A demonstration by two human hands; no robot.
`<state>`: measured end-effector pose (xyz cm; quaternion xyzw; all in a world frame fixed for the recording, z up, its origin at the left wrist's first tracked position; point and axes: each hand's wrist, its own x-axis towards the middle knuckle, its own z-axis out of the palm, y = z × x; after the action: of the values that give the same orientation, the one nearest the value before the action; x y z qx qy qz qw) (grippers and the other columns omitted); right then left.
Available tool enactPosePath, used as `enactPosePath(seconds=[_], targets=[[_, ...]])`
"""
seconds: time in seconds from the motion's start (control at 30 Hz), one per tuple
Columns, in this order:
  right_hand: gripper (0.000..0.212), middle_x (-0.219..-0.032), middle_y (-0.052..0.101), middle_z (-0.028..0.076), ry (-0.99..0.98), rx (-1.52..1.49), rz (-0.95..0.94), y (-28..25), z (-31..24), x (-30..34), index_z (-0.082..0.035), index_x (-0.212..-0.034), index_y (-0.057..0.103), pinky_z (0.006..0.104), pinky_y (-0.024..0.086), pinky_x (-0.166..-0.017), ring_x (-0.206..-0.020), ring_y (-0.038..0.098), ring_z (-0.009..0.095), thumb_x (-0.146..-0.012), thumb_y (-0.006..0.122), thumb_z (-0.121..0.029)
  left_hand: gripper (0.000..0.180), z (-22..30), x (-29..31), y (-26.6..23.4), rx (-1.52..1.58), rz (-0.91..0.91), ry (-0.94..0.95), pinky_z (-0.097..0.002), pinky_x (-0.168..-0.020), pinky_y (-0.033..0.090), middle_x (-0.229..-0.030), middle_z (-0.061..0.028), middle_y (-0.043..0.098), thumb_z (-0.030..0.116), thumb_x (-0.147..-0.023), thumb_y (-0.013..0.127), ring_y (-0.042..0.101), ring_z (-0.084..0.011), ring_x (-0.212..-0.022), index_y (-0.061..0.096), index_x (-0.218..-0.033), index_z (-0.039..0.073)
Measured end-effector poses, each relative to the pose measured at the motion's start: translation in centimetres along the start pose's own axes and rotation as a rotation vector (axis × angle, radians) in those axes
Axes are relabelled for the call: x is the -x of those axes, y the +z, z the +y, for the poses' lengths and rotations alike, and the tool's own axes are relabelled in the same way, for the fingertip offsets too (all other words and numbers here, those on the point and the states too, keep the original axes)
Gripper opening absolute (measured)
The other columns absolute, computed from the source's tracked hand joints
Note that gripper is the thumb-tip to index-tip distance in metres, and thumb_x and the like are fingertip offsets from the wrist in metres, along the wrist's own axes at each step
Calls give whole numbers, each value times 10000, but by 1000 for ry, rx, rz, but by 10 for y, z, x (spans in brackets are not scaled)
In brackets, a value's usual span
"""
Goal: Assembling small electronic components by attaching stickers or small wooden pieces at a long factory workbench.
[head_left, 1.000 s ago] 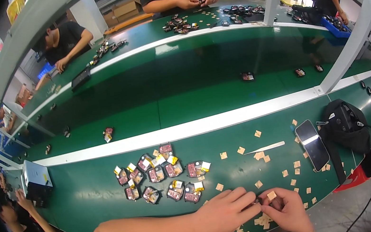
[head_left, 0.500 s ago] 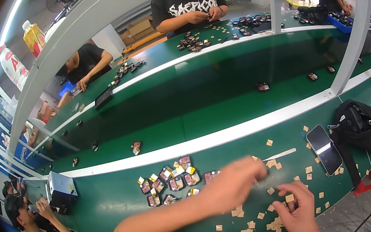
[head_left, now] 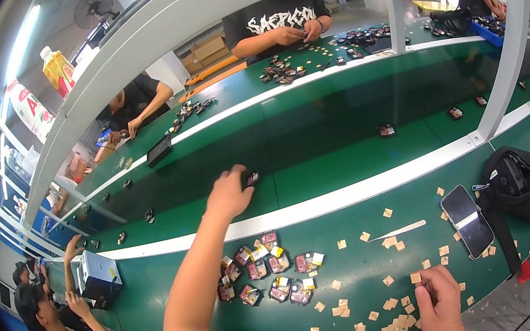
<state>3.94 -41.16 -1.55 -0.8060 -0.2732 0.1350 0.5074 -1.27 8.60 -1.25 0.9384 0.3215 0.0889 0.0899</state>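
My left hand [head_left: 229, 193] reaches over the white rail to the green belt. Its fingertips and thumb are at either side of a small black electronic module [head_left: 252, 178]; whether the module rests on the belt is hard to tell. Low on the right, my right hand [head_left: 440, 300] pinches a small beige square [head_left: 416, 278] between thumb and finger. Loose beige squares [head_left: 394, 330] are scattered beside it on the green tabletop. A cluster of black modules with reddish boards and yellow-and-white tabs [head_left: 257, 269] sits right of my left forearm.
A thin pale pointed tool [head_left: 398, 230], a phone [head_left: 467, 221] and a black bag [head_left: 514, 183] lie to the right. The white rail [head_left: 351, 191] separates table and belt. More modules [head_left: 386, 130] sit on the belt. A blue-grey box [head_left: 99, 276] stands left; other people work around.
My left hand has swung from beside my right hand up and left to the belt, where a module now shows at its fingertips. My right hand now holds up a beige square.
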Motion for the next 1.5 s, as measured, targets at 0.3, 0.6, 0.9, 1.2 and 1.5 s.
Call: enactPosePath(seconds=[0.3,0.6,0.9,1.2,1.5], targets=[[170,-1132,689,177,27,58,-41,-5,-4,-4,-36,-1168,690,446,514,-974,-1079,651,381,-1047,619,-133,480,-71,54,-35,-134,-146,-208,-508,-966,570,-1213,-217,624,148,-829,773,673,-419,-1125,585,-1268,99],[91,-934,672,167,-94,-5,73,2,0,-8,-23,-1027,689,418,555,-753,-841,686,366,-1014,653,-105,273,114,121,-24,216,-169,628,-445,-891,562,-1091,-137,609,81,-835,733,619,-349,-1080,644,-1093,74],[282,-934,592,115,-222,146,9,1,6,-7,-54,-1180,763,345,508,-700,-813,621,262,-935,665,47,468,177,191,27,421,-401,877,-431,-888,585,-1266,-113,526,253,-927,782,583,-334,-1164,581,-1325,113],[295,-893,598,84,-228,286,-135,7,-10,-6,-54,-1165,752,310,535,-639,-755,648,210,-898,727,69,715,177,196,20,391,-330,723,-450,-941,560,-1334,-175,502,215,-900,812,568,-355,-1184,465,-1499,36],[124,-892,619,94,-254,709,-240,12,-41,-37,-76,-1000,716,428,540,-649,-751,663,341,-887,756,-48,544,177,194,45,495,-231,768,-421,-942,495,-1218,-112,570,120,-928,708,552,-325,-1134,529,-1434,33]])
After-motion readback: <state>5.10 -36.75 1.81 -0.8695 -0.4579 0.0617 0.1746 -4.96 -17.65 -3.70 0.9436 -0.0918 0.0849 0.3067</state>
